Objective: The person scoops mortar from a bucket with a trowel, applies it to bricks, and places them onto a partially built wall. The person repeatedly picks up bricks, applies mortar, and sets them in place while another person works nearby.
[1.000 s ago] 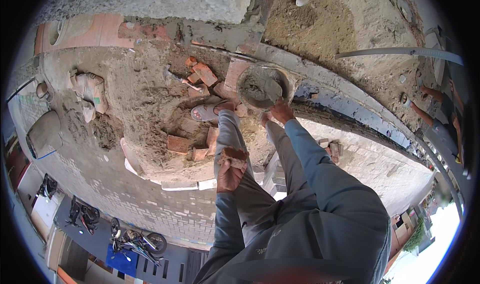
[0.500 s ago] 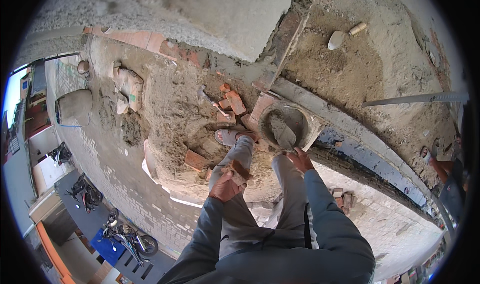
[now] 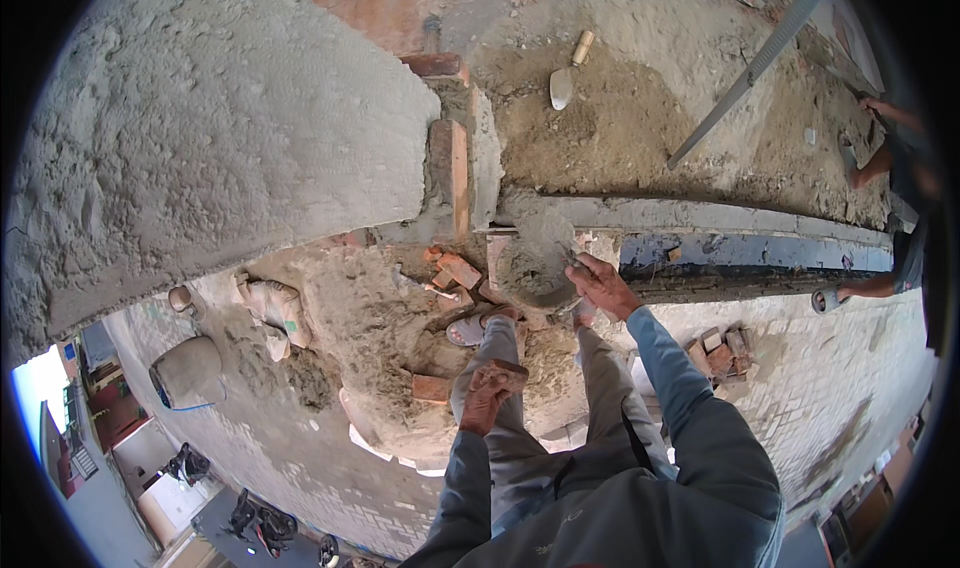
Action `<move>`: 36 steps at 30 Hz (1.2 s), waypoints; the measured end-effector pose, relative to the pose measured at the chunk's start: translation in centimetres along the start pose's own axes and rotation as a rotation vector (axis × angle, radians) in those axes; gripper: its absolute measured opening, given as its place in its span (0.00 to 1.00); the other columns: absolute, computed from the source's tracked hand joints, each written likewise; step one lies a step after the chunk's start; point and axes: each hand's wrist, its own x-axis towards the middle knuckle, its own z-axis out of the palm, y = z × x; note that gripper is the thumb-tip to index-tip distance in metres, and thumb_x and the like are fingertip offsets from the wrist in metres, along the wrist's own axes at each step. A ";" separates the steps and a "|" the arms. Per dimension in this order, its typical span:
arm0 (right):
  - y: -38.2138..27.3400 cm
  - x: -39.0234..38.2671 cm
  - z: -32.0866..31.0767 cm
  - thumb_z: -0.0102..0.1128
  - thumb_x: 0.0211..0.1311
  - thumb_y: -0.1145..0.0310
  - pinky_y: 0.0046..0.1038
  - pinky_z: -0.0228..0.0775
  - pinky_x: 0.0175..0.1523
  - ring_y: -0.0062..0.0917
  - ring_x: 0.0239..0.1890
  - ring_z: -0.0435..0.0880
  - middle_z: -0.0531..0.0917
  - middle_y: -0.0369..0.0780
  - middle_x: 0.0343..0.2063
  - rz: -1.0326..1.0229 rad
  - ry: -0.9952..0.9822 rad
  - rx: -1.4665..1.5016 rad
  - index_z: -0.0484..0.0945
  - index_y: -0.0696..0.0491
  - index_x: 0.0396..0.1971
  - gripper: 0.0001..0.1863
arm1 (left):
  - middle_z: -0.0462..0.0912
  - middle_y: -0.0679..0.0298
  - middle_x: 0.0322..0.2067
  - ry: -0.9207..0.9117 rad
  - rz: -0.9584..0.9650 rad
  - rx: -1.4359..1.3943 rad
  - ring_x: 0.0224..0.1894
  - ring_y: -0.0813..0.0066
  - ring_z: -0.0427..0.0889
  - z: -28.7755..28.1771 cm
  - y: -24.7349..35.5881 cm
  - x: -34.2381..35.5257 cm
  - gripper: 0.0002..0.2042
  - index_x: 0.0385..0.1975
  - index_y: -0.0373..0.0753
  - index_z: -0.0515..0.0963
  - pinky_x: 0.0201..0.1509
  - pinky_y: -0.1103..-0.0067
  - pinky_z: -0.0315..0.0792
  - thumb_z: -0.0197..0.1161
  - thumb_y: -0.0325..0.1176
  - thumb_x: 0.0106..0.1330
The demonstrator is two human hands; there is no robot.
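The right hand is closed around the handle of a trowel, knuckles facing up. The trowel's long axis runs slantwise: the handle end lies toward the person's right, and the grey, mortar-smeared blade points forward and left, over the far edge of a round basin. Whether the blade touches that edge cannot be told. Wet mortar shows inside the basin, nearer its left side.

The left hand grips a broken brick, fingers bent around it, holding it up in front of the left thigh. The brick's long axis lies nearly crosswise, from left to right, its short ends facing the two sides.

On the dirt left of the basin, a hammer lies with its head far left and its handle slanting back and right, beside orange brick pieces. A loose brick lies nearer the person, its long axis also crosswise.

Beyond the concrete ledge, a second trowel rests on the sand, blade toward the person and wooden handle pointing away, slightly right. At the far right are a co-worker's legs.
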 end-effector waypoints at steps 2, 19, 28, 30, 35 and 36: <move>-5.4 1.0 -0.4 0.63 0.68 0.52 0.30 0.77 0.37 0.30 0.31 0.85 0.84 0.46 0.30 -0.149 0.141 -0.128 0.74 0.60 0.54 0.27 | 0.80 0.66 0.46 -0.001 0.046 0.069 0.50 0.70 0.81 1.4 1.0 -0.9 0.18 0.49 0.44 0.72 0.56 0.70 0.76 0.69 0.26 0.61; -10.7 12.1 3.8 0.56 0.71 0.51 0.34 0.75 0.30 0.32 0.24 0.79 0.77 0.39 0.27 -0.338 0.459 0.081 0.76 0.53 0.44 0.19 | 0.77 0.67 0.39 -0.002 0.547 0.349 0.45 0.77 0.78 14.2 12.8 -2.1 0.22 0.56 0.34 0.72 0.54 0.78 0.74 0.65 0.19 0.60; -11.1 10.9 2.8 0.53 0.72 0.45 0.23 0.64 0.19 0.17 0.16 0.70 0.73 0.32 0.20 0.034 -0.149 0.666 0.76 0.49 0.38 0.20 | 0.82 0.63 0.47 -0.046 0.748 0.510 0.50 0.79 0.80 22.8 23.2 0.5 0.24 0.59 0.33 0.72 0.53 0.82 0.75 0.69 0.23 0.63; -9.7 9.6 2.7 0.56 0.70 0.44 0.23 0.64 0.18 0.17 0.15 0.71 0.73 0.32 0.20 0.031 -0.113 0.731 0.76 0.49 0.38 0.21 | 0.82 0.62 0.47 -0.030 0.819 0.594 0.48 0.79 0.80 24.8 25.9 1.1 0.24 0.60 0.33 0.70 0.51 0.82 0.76 0.68 0.22 0.64; -3.2 3.4 0.5 0.56 0.71 0.45 0.23 0.62 0.16 0.17 0.13 0.69 0.71 0.32 0.17 0.182 0.001 0.693 0.76 0.49 0.37 0.20 | 0.81 0.60 0.48 -0.040 0.941 0.735 0.46 0.78 0.81 28.2 30.6 4.6 0.25 0.61 0.33 0.68 0.49 0.82 0.77 0.67 0.21 0.64; -1.0 2.4 -0.1 0.57 0.70 0.45 0.24 0.62 0.16 0.17 0.13 0.69 0.72 0.32 0.17 0.215 -0.005 0.693 0.75 0.49 0.36 0.21 | 0.81 0.59 0.49 -0.027 0.924 0.782 0.48 0.77 0.81 28.9 31.3 5.1 0.25 0.61 0.33 0.68 0.51 0.81 0.77 0.68 0.22 0.64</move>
